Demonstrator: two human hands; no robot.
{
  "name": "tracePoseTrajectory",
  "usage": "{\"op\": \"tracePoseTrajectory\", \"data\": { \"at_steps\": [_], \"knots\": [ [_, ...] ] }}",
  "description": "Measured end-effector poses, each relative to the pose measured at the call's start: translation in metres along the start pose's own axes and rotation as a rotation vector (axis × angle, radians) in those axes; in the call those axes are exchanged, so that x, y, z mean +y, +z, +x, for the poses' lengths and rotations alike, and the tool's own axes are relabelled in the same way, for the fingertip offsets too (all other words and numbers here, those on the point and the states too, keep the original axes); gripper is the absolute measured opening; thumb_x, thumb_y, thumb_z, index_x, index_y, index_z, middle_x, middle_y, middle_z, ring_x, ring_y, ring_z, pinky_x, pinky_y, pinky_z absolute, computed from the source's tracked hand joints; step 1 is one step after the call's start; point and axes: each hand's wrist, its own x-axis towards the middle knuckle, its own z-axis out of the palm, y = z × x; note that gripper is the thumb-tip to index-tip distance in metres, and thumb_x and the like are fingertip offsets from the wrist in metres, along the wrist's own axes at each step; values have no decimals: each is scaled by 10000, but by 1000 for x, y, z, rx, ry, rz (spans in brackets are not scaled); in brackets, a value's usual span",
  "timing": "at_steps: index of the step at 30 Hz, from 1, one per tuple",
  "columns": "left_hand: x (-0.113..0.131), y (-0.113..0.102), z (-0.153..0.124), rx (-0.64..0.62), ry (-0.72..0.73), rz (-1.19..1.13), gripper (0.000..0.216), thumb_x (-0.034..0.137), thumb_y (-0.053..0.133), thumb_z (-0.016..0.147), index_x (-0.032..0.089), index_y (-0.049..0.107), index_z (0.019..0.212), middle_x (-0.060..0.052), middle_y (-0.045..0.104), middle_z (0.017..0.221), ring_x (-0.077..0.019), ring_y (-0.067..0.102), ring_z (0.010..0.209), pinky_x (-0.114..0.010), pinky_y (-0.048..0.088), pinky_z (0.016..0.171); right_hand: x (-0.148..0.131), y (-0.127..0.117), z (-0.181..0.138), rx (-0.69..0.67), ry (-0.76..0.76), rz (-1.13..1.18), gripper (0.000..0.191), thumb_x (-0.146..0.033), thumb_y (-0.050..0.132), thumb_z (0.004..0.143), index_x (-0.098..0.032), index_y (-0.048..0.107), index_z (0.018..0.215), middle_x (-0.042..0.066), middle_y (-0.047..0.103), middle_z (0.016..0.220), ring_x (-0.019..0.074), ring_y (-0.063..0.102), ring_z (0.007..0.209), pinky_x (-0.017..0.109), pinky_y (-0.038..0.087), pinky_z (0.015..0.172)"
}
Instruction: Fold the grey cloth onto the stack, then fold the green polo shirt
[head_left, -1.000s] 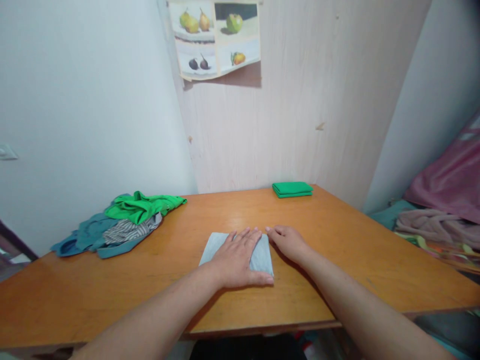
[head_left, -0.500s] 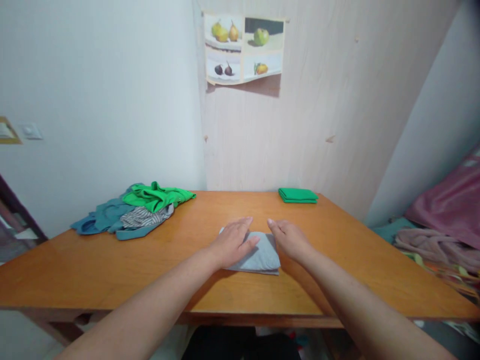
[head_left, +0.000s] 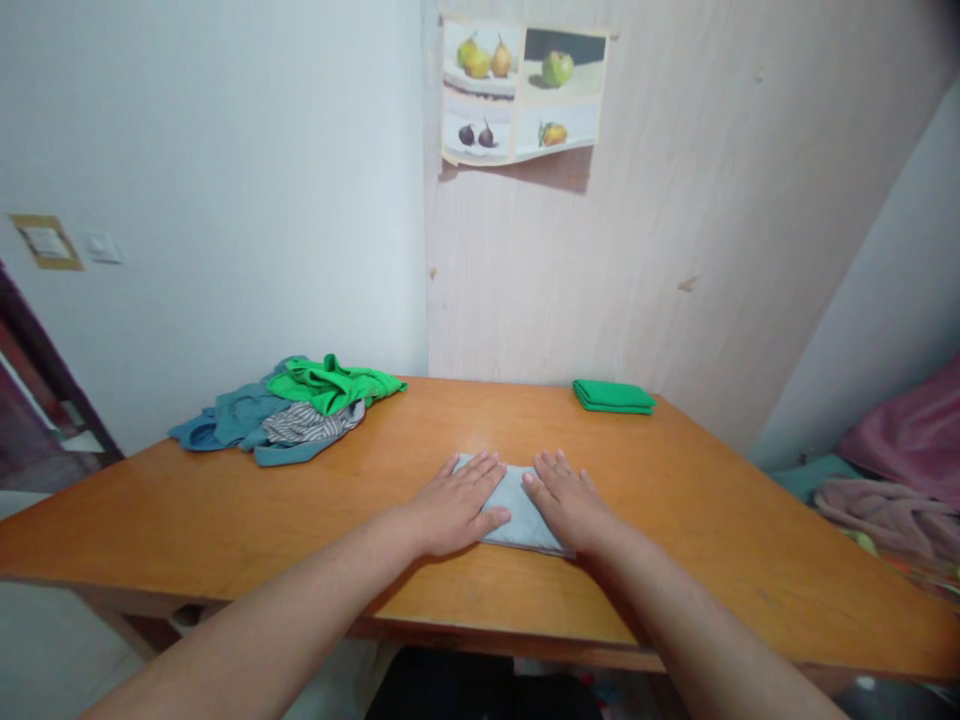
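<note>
A small folded pale grey-blue cloth (head_left: 516, 510) lies near the front middle of the orange wooden table (head_left: 697, 520). My left hand (head_left: 454, 500) rests flat on its left half, fingers stretched out. Over the cloth's right half lies my right hand (head_left: 571, 503), palm down with the fingers spread. Both hands press on the cloth and cover most of it; only a strip between them and the front edge shows.
A loose heap of clothes (head_left: 289, 420), green on top of striped and teal pieces, sits at the table's back left. A folded green cloth (head_left: 613, 396) lies at the back right by the wall. Pink and mauve fabrics (head_left: 892, 480) are piled beyond the table's right side.
The cloth has gone from a wider flat rectangle to a narrower fold. My right hand has moved from beside it onto its right half. The view has shifted left.
</note>
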Motion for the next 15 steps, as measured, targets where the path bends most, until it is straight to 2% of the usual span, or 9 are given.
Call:
{"op": "tracePoseTrajectory", "data": {
  "at_steps": [3, 8, 11, 15],
  "knots": [
    [-1, 2, -1, -6, -3, -20, 712, 643, 223, 990, 218, 235, 1561, -117, 206, 1630, -249, 152, 1509, -498, 122, 1199, 6, 6, -2, -5, 26, 35, 795, -656, 99, 970, -148, 246, 1564, 91, 188, 1633, 282, 67, 1513, 585, 102, 1188],
    [-2, -2, 1, -38, -18, -108, 682, 630, 229, 998, 243, 242, 1560, -101, 208, 1629, -246, 148, 1510, -516, 123, 1199, 8, 9, 0, -19, 45, 34, 803, -666, 103, 964, -152, 227, 1568, 89, 168, 1636, 274, 51, 1514, 601, 67, 1186],
    [-7, -10, -2, -36, -43, -182, 648, 606, 214, 1011, 240, 311, 1537, -92, 270, 1611, -239, 201, 1498, -503, 170, 1197, 9, 10, 1, -32, 47, 30, 817, -678, 93, 958, -151, 219, 1569, 93, 155, 1638, 276, 41, 1515, 611, 65, 1183],
    [-16, -23, -17, 38, -50, -226, 589, 554, 237, 1026, 235, 406, 1492, -76, 393, 1558, -230, 296, 1466, -477, 228, 1195, 10, 12, 0, -27, 46, 27, 825, -691, 89, 951, -162, 214, 1571, 90, 144, 1640, 285, 38, 1514, 625, 69, 1176]
  ]
}}
